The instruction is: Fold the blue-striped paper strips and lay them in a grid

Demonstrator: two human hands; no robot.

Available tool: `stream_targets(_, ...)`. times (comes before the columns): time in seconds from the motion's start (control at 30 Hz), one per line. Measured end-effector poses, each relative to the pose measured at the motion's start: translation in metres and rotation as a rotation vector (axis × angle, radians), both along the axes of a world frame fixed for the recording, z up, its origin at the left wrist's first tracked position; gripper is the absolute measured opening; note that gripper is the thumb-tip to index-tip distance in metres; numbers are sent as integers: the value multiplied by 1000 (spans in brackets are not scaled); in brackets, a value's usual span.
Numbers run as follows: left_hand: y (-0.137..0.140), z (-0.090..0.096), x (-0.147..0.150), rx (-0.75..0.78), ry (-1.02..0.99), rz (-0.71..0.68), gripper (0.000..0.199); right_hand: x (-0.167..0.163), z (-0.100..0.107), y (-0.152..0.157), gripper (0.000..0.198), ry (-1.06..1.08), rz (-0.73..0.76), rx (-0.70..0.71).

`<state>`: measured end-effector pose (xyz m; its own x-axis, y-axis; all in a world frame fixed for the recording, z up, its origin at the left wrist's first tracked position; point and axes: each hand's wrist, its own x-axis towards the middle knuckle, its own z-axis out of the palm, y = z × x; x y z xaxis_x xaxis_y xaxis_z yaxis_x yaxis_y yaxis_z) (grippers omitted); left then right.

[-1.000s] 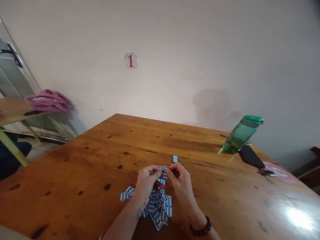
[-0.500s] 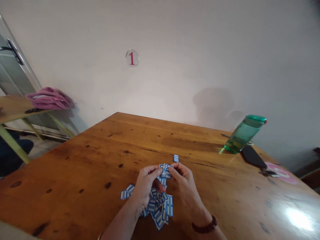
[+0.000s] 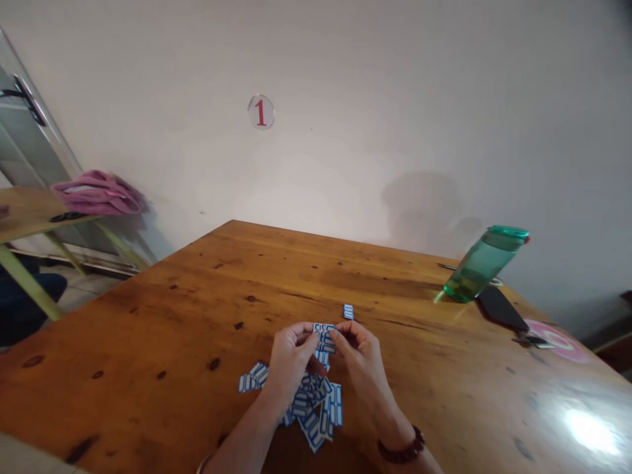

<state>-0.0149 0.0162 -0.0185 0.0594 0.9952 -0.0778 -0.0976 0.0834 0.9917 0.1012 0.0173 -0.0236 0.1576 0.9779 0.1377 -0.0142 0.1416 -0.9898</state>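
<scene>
Between my two hands are small white label stickers with blue borders (image 3: 324, 338), pinched by their edges. My left hand (image 3: 290, 361) grips them on the left, thumb on top. My right hand (image 3: 364, 359) pinches the right side with thumb and fingers. Below and between my wrists lies a loose pile of similar labels (image 3: 312, 426), partly hidden by my left hand and forearm. A few more labels (image 3: 253, 377) stick out left of that hand. Just beyond my right fingertips rests a small separate piece of labels (image 3: 348, 311).
On the right of the wooden table (image 3: 276, 270), a green bottle (image 3: 486, 264) appears tilted near a dark flat object (image 3: 501, 308) and a pink round mat (image 3: 567, 343). A pink cloth item (image 3: 99, 192) lies on another table at left. Behind is a wall.
The held labels have shifted slightly in my fingers; the tilted right-hand part now sits more level beside the left part. My hands stay in nearly the same place.
</scene>
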Motion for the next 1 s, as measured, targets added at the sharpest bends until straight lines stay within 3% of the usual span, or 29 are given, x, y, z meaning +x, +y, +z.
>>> stream_targets(1.0, -1, -3, 2, -16, -19, -59, 19, 2, -7, -1, 21, -149, -23, 74)
